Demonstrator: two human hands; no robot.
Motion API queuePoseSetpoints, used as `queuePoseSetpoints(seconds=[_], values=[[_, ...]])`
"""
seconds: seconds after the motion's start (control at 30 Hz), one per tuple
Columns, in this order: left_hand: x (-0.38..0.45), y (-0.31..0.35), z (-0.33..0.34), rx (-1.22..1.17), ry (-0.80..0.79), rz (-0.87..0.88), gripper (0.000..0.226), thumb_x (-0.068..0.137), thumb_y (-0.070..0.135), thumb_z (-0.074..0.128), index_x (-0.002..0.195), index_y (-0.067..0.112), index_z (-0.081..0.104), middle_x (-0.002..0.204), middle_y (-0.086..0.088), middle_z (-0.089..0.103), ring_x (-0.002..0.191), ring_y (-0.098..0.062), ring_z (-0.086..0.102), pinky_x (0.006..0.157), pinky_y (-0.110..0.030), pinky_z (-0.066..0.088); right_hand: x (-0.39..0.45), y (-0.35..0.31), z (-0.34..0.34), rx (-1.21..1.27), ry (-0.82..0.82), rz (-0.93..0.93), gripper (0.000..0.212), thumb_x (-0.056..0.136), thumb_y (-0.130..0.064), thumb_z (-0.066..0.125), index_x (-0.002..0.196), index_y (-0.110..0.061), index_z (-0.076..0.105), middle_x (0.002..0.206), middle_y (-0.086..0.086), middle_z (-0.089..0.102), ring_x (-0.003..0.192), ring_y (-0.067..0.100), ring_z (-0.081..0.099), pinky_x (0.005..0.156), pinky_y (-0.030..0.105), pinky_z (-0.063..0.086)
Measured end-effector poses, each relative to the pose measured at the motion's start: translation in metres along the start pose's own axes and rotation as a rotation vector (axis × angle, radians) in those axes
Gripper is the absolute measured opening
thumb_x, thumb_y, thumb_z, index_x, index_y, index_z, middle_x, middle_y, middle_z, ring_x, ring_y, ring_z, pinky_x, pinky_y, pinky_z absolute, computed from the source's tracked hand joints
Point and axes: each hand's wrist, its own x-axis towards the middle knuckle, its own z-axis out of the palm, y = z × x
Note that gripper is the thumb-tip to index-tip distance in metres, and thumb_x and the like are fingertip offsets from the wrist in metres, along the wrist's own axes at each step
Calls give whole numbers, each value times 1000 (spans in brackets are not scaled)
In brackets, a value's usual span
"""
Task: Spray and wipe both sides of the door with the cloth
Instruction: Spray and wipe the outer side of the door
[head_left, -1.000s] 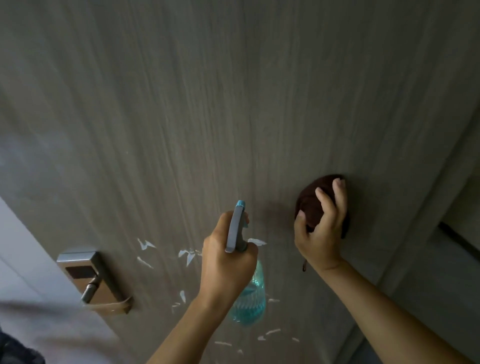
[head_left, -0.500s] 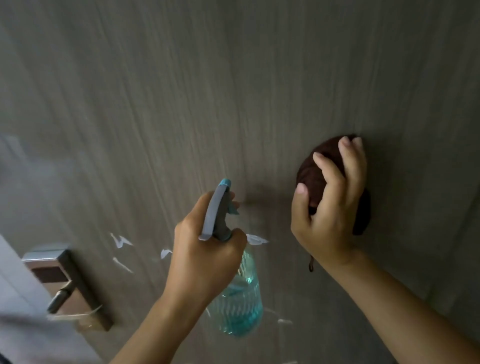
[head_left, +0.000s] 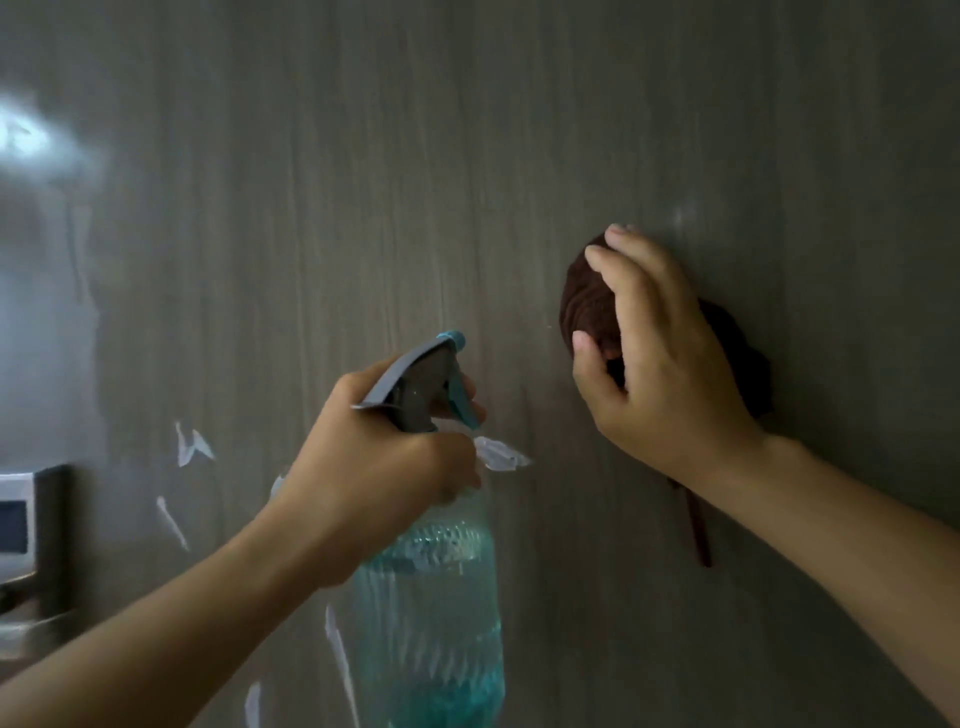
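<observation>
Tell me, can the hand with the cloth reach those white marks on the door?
Probably yes. The right hand presses the brown cloth on the door, and the nearest white mark lies just lower left, though the spray bottle partly crowds it.

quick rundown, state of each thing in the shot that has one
spray bottle: held upright by its neck, partly filled with blue liquid, nozzle toward the door
left hand: grips the spray bottle, fingers at the trigger
cloth: bunched up, pressed against the door
right hand: fingers curled over the cloth
door: white scrape marks low down, faint sheen at left
lock plate: on the door's left edge, blurred
</observation>
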Motion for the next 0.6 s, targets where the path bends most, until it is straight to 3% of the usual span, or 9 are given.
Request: queuePoseSetpoints(seconds=[0.13,0.23,0.33,0.4,0.6], values=[[-14,-14,1,-31,31,-30,26,73,-12,72,90,8,76,92,-21,76,79,-51,73,68,-64,59,-13,2,5,-22,58,-66,54,99,-27,59,144,2,52,153,19,49,146,30,44,120,38,39],[-28,-26,1,-7,37,-54,26,85,-16,62,96,5,74,94,-20,78,80,-47,75,73,-63,61,-21,5,5,-68,134,-88,51,97,-32,64,139,-4,61,149,14,56,138,28,54,114,35,45],[-41,-39,1,8,-3,-78,30,89,-14,61,103,9,72,96,-9,81,79,-37,79,78,-53,64,-20,6,2,-145,163,-114,49,94,-38,64,134,-9,66,143,10,62,129,35,56,106,42,49],[-48,-45,0,18,-21,-84,29,89,-13,61,105,9,72,98,-9,81,79,-34,80,76,-46,66,-18,3,0,-272,163,-139,50,93,-43,61,131,-11,66,139,7,65,116,37,54,93,47,49],[-60,-42,-7,43,-51,-96,29,87,-11,63,107,8,72,95,-10,81,87,-38,78,75,-47,67,-20,-6,-9,-478,60,-65,55,93,-54,50,133,-17,58,126,16,55,100,39,51,77,47,49]])
